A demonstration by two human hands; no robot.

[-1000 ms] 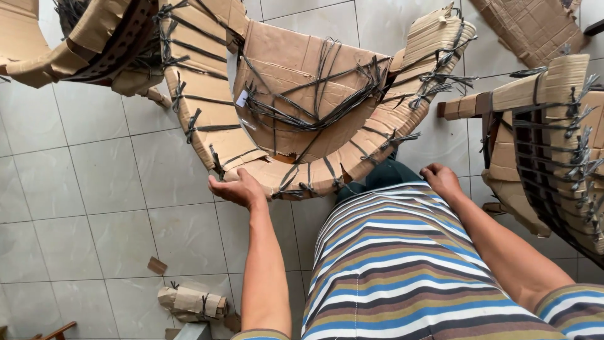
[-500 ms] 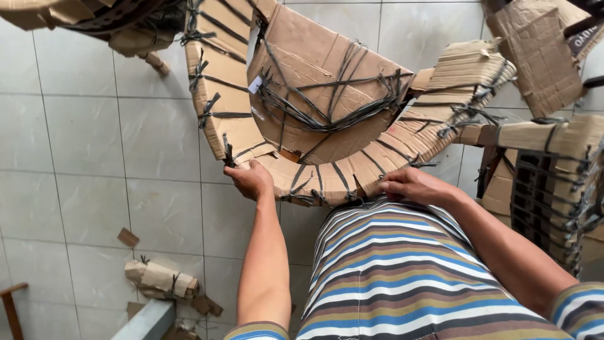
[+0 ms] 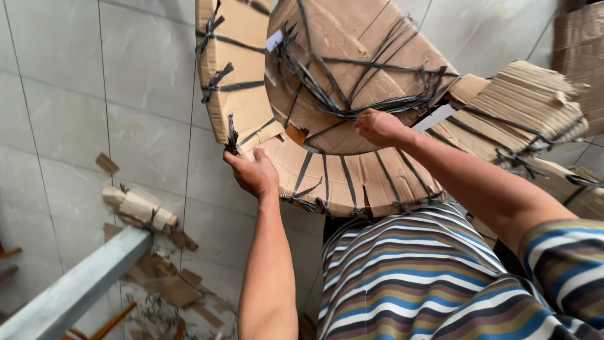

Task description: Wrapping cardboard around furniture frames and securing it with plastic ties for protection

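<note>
A large curved piece wrapped in brown cardboard (image 3: 352, 82) and bound with black straps hangs in front of me, over a tiled floor. My left hand (image 3: 251, 173) grips its lower left edge, fingers curled over the cardboard rim beside a strap knot. My right hand (image 3: 380, 126) is closed on the black straps at the bottom of the round cardboard panel in the middle. My striped shirt (image 3: 421, 277) fills the lower right.
More cardboard-wrapped, strapped pieces (image 3: 522, 113) stand to the right. A small wrapped bundle (image 3: 138, 211) and cardboard scraps (image 3: 176, 289) lie on the grey floor tiles at lower left. A grey metal bar (image 3: 69, 289) crosses the lower left corner.
The wrapped piece has come closer and tilted up. My right hand moved from its lower rim up to the straps on the round panel. My left hand stays on the left edge.
</note>
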